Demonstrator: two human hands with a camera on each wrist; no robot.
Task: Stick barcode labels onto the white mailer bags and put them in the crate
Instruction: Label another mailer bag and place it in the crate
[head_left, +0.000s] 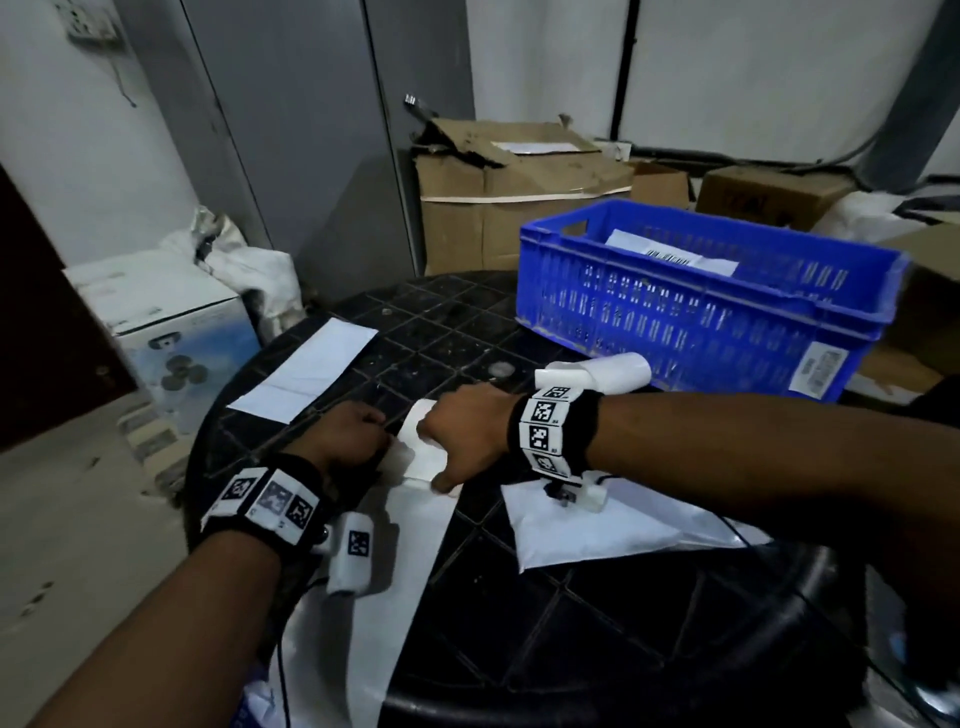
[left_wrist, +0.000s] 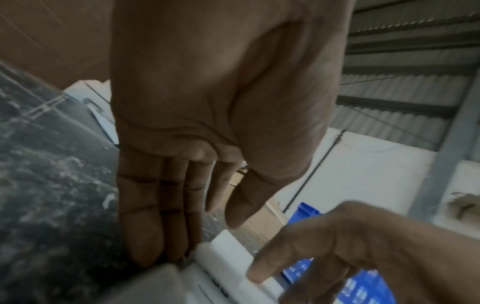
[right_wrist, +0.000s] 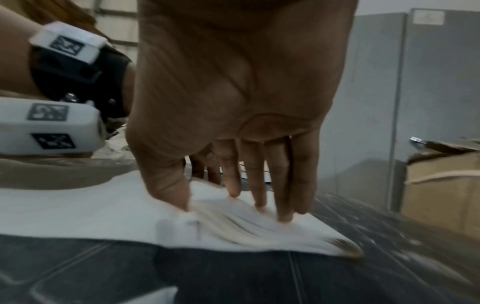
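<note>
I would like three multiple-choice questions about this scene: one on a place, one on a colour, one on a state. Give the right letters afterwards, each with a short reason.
1. Where does the crate stand?
A. on the floor
B. on the black table
C. on a cardboard box

2. What colour is the crate?
A. blue
B. green
C. red

3. How are the right hand fingers?
A. curled into a fist
B. wrapped round a roll
C. fairly straight, pressing white sheets down

Answers:
1 B, the head view shows it on the table's far right side.
2 A, its slotted walls are blue.
3 C, the right wrist view shows the fingertips on the white sheets.
</note>
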